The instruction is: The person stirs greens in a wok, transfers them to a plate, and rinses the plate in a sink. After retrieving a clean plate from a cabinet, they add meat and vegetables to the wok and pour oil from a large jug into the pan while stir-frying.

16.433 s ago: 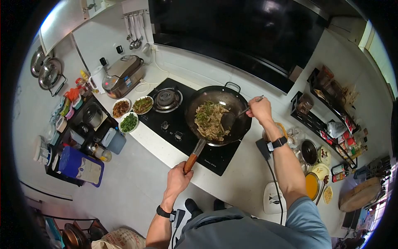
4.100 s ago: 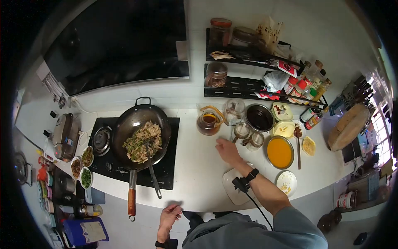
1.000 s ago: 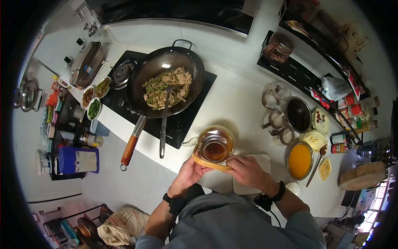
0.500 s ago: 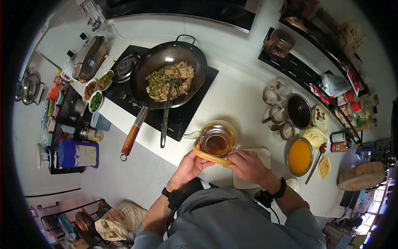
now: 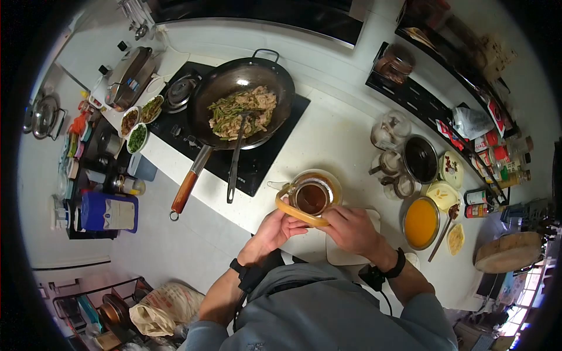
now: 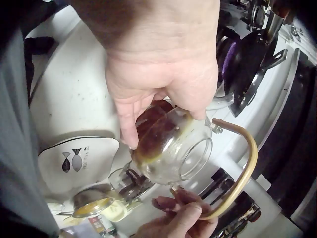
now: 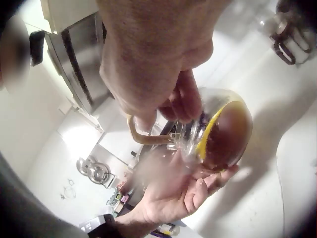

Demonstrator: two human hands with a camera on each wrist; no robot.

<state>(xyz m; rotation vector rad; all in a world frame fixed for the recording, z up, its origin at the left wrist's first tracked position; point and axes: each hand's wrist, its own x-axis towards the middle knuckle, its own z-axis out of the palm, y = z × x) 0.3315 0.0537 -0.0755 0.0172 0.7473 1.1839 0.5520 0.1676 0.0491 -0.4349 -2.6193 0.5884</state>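
The left grip [image 6: 158, 74] reaches down from the top, thumb and fingers curled round a tilted glass pot [image 6: 173, 148] of dark brown liquid. Below, the right grip [image 6: 178, 218] pinches its curved tan handle [image 6: 242, 168]. Beneath lies a white board [image 6: 79, 161] with fish symbols on the white worktop [image 6: 69, 89].

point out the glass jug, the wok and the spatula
glass jug [image 5: 311, 197], head view, on the dark liquid in its body
wok [image 5: 246, 79], head view, on its bare inner wall
spatula [image 5: 234, 169], head view, on its long handle
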